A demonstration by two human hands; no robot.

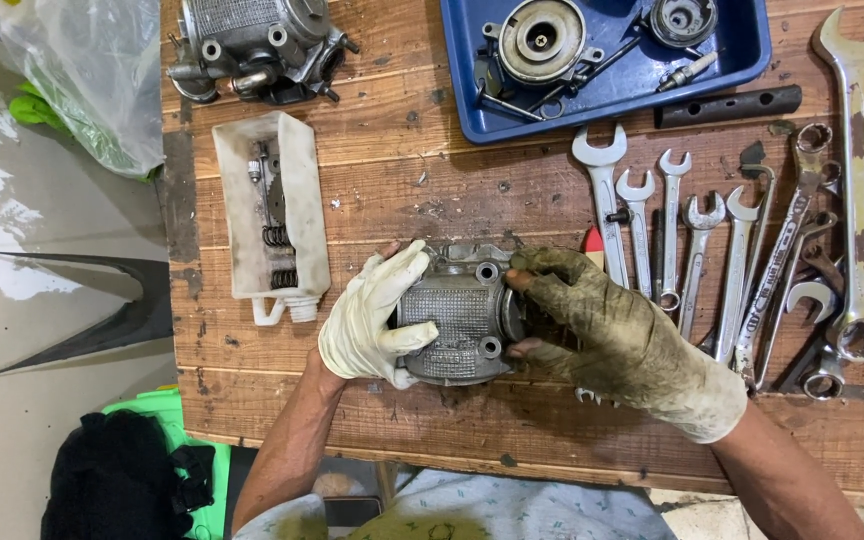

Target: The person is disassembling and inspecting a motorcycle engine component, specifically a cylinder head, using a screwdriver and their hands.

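On the desk [372, 190], both hands, left [372, 318] and right [592, 325], are gripping the cover [457, 315]; the greasy glove may be slipping, knocking the wrenches [692, 250] at three o'clock.

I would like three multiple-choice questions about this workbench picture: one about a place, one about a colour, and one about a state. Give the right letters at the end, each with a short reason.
1. Where does the blue tray lie?
A. at the far edge of the wooden bench, above the row of spanners
B. on the floor at the left
C. under the person's arms

2. What colour is the glove on the left hand?
A. black
B. whitish and fairly clean
C. bright red

3. How is the grey metal engine part held?
A. it hangs from a hook
B. it lies untouched by itself
C. both gloved hands grip it, one at each side

Answers:
1. A, the tray sits at the top, beyond the spanners.
2. B, the left glove is pale, while the right hand wears a grimy one.
3. C, the fingers of both hands wrap around its sides.
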